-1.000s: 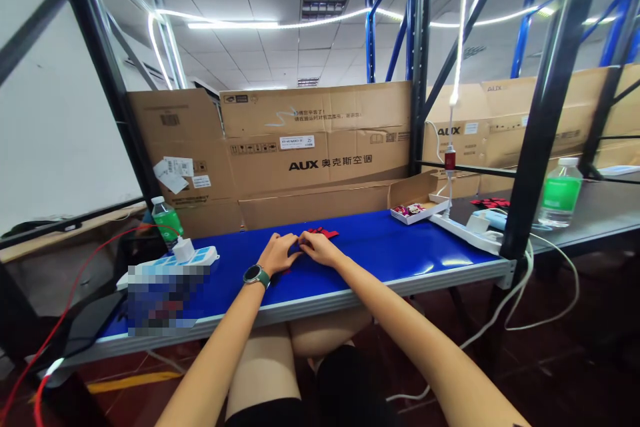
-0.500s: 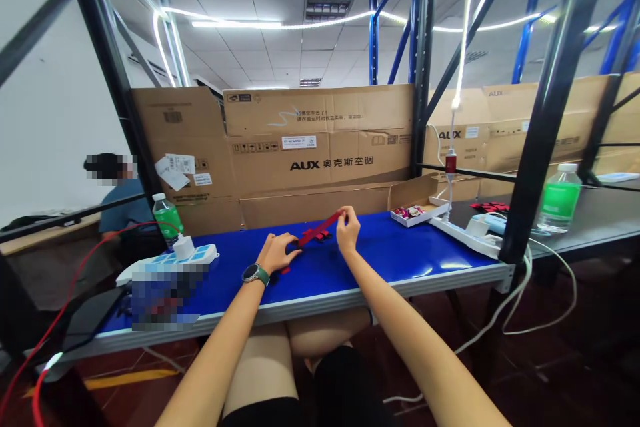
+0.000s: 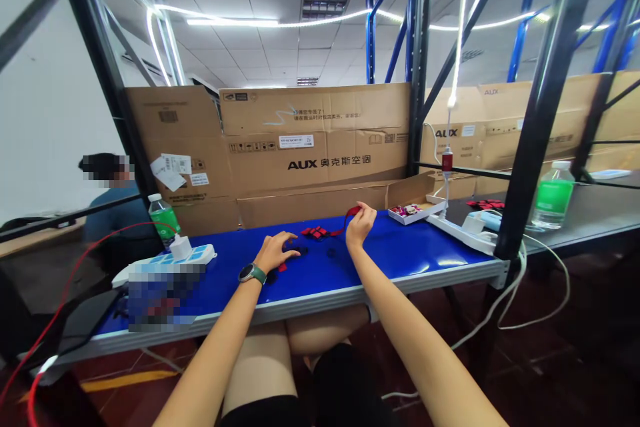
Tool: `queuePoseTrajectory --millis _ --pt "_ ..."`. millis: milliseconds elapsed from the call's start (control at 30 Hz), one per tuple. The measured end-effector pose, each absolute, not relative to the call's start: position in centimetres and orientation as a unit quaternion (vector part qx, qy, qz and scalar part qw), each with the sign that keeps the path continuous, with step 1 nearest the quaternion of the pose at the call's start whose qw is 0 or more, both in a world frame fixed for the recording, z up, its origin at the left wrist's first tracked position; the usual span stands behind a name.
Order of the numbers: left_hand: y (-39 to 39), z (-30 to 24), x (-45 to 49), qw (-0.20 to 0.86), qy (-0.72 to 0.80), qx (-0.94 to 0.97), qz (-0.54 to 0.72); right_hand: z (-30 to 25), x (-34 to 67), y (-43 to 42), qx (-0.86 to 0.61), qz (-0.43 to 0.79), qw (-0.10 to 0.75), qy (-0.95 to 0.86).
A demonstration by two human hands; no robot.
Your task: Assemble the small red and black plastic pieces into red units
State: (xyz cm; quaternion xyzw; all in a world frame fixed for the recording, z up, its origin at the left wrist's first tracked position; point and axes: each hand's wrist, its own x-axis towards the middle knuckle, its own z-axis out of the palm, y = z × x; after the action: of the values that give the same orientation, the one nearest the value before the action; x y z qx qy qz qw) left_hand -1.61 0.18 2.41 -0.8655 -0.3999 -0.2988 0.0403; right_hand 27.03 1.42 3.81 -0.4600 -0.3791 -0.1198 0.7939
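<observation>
My right hand is raised over the blue bench top, pinching a thin red strip. The strip droops left towards a cluster of small red pieces lying on the bench. My left hand, with a watch on its wrist, rests low with fingers apart and holds nothing I can see. Its fingertips are next to small black pieces. A few black rings lie between my hands, and small red bits lie near my left wrist.
A power strip with a white charger and a blurred patch stand at the bench's left. A co-worker sits beyond it. At the right are a cardboard tray, a white power strip and a water bottle.
My hands have moved apart since the earliest frame, and my right hand has lifted the red strip and shifted right. Black pieces now show on the bench. The co-worker has come into view.
</observation>
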Motion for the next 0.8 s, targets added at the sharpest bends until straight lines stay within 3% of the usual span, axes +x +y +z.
queuePoseTrajectory --millis 267,500,633,800 --pt "2.4 1.2 -3.6 0.040 -0.488 -0.766 -0.417 3.4 26.2 1.8 -0.397 -0.015 0.785 -0.476" --pt "2.4 0.6 -3.9 0.056 -0.623 -0.709 -0.326 4.3 25.8 1.2 -0.387 0.020 0.765 -0.515" --pt "2.2 0.2 -3.9 0.048 -0.675 -0.692 -0.253 4.8 24.7 1.9 -0.315 0.205 0.746 -0.550" --pt "2.1 0.1 -3.8 0.050 -0.673 -0.694 -0.251 4.9 21.2 3.0 -0.252 0.406 0.607 -0.635"
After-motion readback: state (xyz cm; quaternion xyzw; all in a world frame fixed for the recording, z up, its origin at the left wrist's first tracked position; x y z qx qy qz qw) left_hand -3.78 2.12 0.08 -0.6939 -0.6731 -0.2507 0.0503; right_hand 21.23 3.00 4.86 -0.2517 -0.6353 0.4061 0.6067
